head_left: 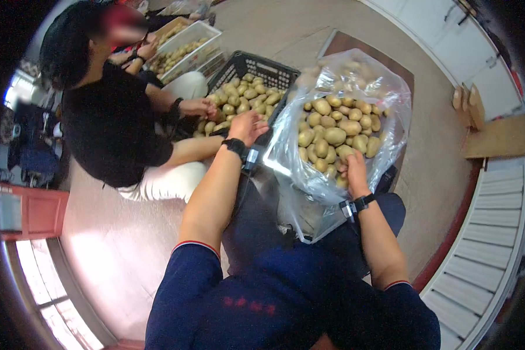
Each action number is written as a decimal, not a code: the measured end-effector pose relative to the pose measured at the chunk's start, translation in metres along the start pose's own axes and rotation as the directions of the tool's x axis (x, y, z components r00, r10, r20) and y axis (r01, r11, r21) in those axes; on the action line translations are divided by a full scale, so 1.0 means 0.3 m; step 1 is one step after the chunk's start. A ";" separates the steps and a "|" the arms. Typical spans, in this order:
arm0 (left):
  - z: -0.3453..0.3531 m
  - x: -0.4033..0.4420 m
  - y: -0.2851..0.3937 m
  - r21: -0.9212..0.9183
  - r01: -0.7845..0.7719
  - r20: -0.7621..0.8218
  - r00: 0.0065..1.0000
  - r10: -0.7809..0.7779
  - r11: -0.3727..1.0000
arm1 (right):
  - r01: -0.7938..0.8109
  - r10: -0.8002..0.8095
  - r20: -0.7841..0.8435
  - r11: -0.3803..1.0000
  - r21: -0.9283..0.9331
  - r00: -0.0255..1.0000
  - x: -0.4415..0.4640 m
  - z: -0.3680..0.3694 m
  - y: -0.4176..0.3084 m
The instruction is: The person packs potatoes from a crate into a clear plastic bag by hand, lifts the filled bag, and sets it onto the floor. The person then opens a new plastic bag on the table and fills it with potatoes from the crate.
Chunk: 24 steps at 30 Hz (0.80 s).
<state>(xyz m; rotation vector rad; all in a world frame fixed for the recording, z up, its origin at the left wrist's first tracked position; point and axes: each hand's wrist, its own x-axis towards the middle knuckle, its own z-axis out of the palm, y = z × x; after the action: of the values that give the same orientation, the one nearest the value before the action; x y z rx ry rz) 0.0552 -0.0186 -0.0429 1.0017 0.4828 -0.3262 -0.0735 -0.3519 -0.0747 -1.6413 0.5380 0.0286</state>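
Observation:
A clear plastic bag [309, 185] full of potatoes [335, 136] stands open in front of my knees. My right hand [354, 172] is inside its near right side, fingers curled round a potato [345, 153] at the edge of the pile. My left hand [248, 128] is over the near right corner of a black crate [269, 69], its fingers stretched out with nothing visible in them. Potatoes [248, 93] fill much of that crate. Part of my left fingers' underside is hidden.
A co-worker in a black shirt [108, 128] sits at the left, a hand [199, 107] over the crate. Behind are a white crate [207, 36] of potatoes and another person's hand [148, 50]. A cardboard piece [501, 137] and white radiator [478, 245] are at the right.

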 end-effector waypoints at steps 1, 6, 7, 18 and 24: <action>0.006 -0.019 -0.002 0.008 -0.004 0.007 1.000 0.004 1.000 | -0.034 0.033 0.013 0.997 0.064 0.999 -0.014 0.000 -0.011; 0.064 -0.110 0.024 0.122 0.051 0.061 0.996 -0.059 0.991 | -0.027 0.025 0.194 1.000 0.004 0.981 -0.089 0.048 -0.131; 0.072 -0.127 0.029 0.130 0.051 0.076 0.995 -0.061 0.990 | -0.027 0.025 0.189 1.000 0.006 0.982 -0.092 0.061 -0.131; 0.209 -0.222 -0.016 0.518 0.137 0.365 0.857 -0.363 0.844 | 0.039 -0.044 0.499 0.999 0.021 0.865 -0.143 0.240 -0.252; 0.265 -0.246 -0.073 0.520 0.160 0.397 0.824 -0.404 0.839 | 0.273 -0.158 0.404 0.931 -0.244 0.901 -0.103 0.293 -0.192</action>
<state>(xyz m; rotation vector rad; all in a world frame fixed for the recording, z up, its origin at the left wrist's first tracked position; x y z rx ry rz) 0.0010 -0.0953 0.0158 1.2587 0.0743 -0.9935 -0.0547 -0.2562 -0.0247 -1.9205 0.0485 0.2671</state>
